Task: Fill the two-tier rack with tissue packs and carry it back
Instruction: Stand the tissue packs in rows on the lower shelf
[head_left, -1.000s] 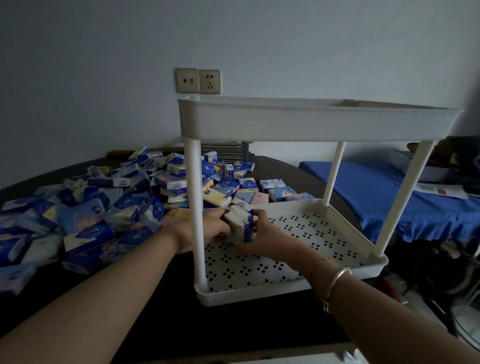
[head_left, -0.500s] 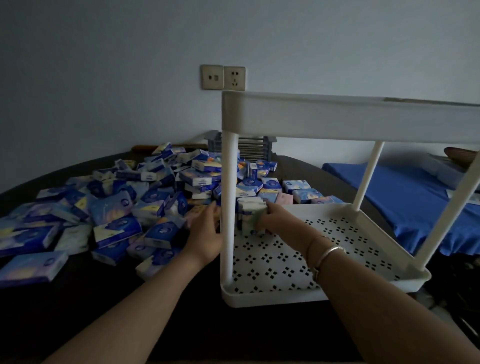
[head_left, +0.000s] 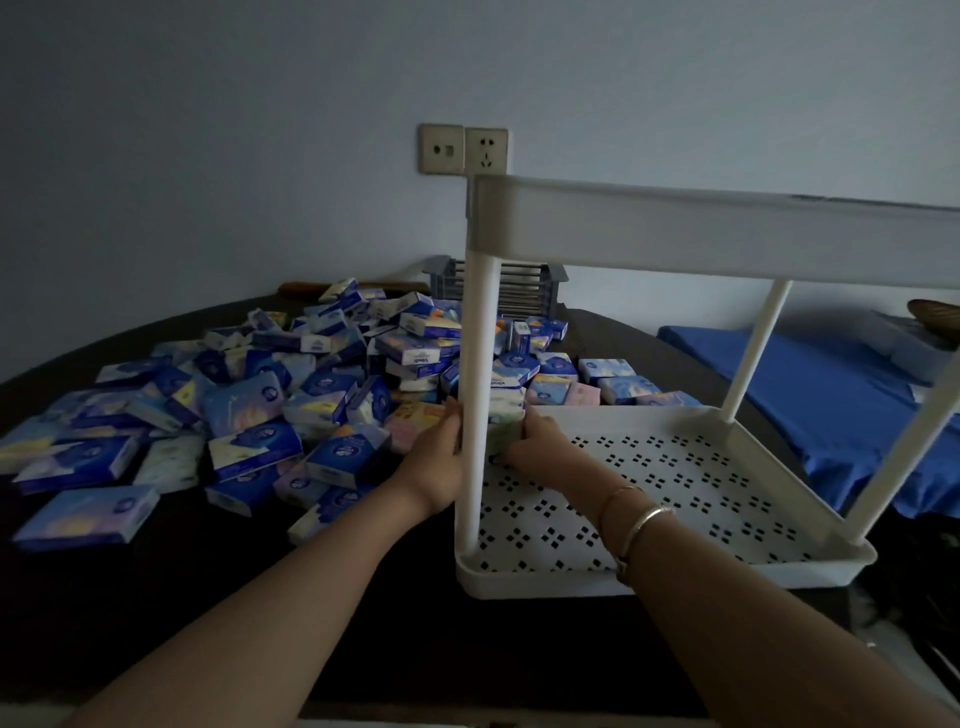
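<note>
Both forearms bare, no sleeves in view. Left hand (head_left: 435, 457) and wrist unadorned. Right hand (head_left: 535, 439): two thin gold-toned bangles (head_left: 631, 512) on wrist, one slim, one broader and shinier. Nail detail too dim to tell.

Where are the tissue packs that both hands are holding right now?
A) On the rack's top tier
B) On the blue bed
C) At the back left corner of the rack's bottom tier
C: the left hand and right hand press the held packs together over the perforated bottom tier, by its back left corner.
</note>
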